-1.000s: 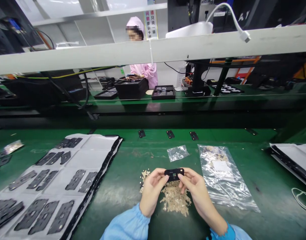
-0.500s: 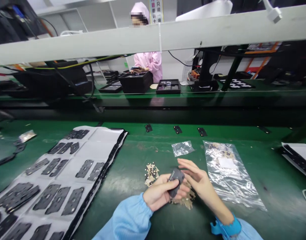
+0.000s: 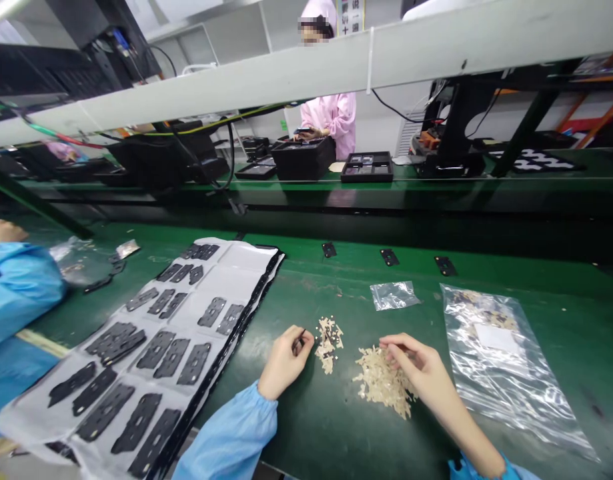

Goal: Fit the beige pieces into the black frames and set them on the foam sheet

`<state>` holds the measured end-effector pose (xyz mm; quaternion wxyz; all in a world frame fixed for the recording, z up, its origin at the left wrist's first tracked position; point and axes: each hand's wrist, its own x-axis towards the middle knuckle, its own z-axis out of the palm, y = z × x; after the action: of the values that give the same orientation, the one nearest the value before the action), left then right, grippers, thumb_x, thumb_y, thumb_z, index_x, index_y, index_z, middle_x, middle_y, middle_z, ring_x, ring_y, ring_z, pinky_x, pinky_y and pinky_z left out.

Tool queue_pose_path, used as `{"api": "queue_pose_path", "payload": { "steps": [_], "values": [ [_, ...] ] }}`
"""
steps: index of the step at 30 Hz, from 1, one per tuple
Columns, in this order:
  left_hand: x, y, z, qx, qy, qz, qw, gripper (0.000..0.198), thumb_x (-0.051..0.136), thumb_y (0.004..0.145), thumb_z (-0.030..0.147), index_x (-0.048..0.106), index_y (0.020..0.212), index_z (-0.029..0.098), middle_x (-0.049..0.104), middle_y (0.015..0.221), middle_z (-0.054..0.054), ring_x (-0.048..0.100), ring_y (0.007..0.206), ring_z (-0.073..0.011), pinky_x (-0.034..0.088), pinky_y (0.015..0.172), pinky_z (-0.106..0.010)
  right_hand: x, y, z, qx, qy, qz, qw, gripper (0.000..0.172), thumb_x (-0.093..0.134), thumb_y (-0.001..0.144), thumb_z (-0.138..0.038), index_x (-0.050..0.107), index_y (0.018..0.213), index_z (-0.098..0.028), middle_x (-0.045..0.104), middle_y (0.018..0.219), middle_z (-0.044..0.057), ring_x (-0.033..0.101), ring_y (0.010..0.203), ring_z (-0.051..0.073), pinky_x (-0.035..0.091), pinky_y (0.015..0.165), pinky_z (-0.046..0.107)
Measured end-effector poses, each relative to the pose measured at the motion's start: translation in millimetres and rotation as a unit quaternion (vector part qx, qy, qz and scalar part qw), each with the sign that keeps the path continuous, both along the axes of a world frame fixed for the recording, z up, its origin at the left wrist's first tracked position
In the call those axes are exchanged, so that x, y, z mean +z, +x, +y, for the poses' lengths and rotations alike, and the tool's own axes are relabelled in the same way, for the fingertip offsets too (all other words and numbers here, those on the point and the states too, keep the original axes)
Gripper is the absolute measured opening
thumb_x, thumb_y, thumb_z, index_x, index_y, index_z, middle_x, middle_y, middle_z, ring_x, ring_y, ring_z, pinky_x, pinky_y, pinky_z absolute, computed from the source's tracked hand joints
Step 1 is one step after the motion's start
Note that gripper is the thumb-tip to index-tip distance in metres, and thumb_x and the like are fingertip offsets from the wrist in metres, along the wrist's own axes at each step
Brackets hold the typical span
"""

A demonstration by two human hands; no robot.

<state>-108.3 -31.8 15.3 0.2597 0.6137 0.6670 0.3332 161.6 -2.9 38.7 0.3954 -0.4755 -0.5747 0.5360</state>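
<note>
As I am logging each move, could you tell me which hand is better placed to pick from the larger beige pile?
Probably the right hand: its fingertips rest on the larger pile. The left hand pinches a small dark part, beside the smaller pile.

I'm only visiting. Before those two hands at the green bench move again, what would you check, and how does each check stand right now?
1. Does the left hand grip anything: cannot tell. Its fingers are curled, with a dark sliver at their tips.
2. Is the right hand on the big pile: ok, fingertips touch it.
3. Is the small pile apart from the big pile: ok, bare bench lies between.
4. Is the sheet of black parts near the left hand: ok, just beside it.
5. Is the co-worker's sleeve away from both hands: ok, far left.
</note>
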Motion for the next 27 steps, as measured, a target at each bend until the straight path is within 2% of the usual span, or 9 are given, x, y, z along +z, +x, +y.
{"api": "queue_pose_path", "payload": {
  "steps": [5, 9, 12, 16, 23, 27],
  "values": [
    [-9.0, 6.2, 5.4, 0.009, -0.016, 0.062, 0.998, 0.009, 0.060, 0.075, 0.027, 0.059, 0.080, 0.020, 0.056, 0.078, -0.001, 0.049, 0.054, -0.0130, 0.039, 0.056, -0.026, -4.4, 0.6, -0.8, 0.007, 0.012, -0.020, 1.000, 0.028, 0.057, 0.081, -0.043, 0.070, 0.088, -0.019, 0.068, 0.083, 0.008, 0.063, 0.070, 0.020, 0.053, 0.062, 0.030],
    [-8.2, 6.7, 7.3, -0.014, -0.026, 0.084, 0.996, 0.011, 0.056, 0.078, 0.024, 0.059, 0.088, 0.020, 0.055, 0.082, -0.002, 0.052, 0.060, -0.0138, 0.040, 0.061, -0.027, -6.0, 1.5, -1.1, 0.015, 0.019, -0.039, 0.999, 0.027, 0.053, 0.083, -0.041, 0.068, 0.090, -0.019, 0.067, 0.085, 0.007, 0.062, 0.072, 0.019, 0.052, 0.064, 0.029],
    [-7.4, 6.0, 7.3, -0.034, -0.032, 0.086, 0.995, 0.007, 0.053, 0.079, 0.023, 0.059, 0.083, 0.020, 0.055, 0.081, -0.001, 0.053, 0.065, -0.0146, 0.040, 0.062, -0.026, -6.3, 0.9, -1.5, 0.022, 0.021, -0.044, 0.999, 0.027, 0.052, 0.084, -0.040, 0.067, 0.090, -0.019, 0.066, 0.084, 0.008, 0.060, 0.070, 0.019, 0.051, 0.062, 0.029],
    [-8.3, 1.9, 7.4, -0.027, -0.048, 0.067, 0.996, 0.006, 0.055, 0.078, 0.024, 0.058, 0.076, 0.020, 0.056, 0.078, -0.001, 0.052, 0.061, -0.0133, 0.040, 0.060, -0.025, -6.6, 0.4, -2.1, 0.026, 0.020, -0.044, 0.998, 0.027, 0.051, 0.085, -0.039, 0.066, 0.091, -0.018, 0.066, 0.086, 0.009, 0.060, 0.071, 0.019, 0.051, 0.063, 0.029],
    [-9.2, -2.7, 7.2, -0.009, -0.048, 0.048, 0.998, 0.015, 0.048, 0.084, 0.031, 0.058, 0.084, 0.019, 0.062, 0.078, -0.001, 0.055, 0.062, -0.0132, 0.041, 0.060, -0.024, -7.0, -0.3, -2.7, 0.031, 0.022, -0.042, 0.998, 0.025, 0.052, 0.084, -0.038, 0.066, 0.090, -0.018, 0.065, 0.086, 0.008, 0.060, 0.072, 0.019, 0.050, 0.063, 0.029],
    [-9.5, 1.8, 10.3, -0.006, -0.049, 0.090, 0.995, 0.018, 0.056, 0.079, 0.038, 0.059, 0.081, 0.020, 0.060, 0.076, 0.000, 0.054, 0.063, -0.0141, 0.039, 0.058, -0.023, -7.7, -1.1, -2.0, 0.030, 0.020, -0.043, 0.998, 0.025, 0.052, 0.084, -0.038, 0.067, 0.090, -0.018, 0.066, 0.086, 0.008, 0.061, 0.073, 0.020, 0.050, 0.063, 0.029]
  ]
}}
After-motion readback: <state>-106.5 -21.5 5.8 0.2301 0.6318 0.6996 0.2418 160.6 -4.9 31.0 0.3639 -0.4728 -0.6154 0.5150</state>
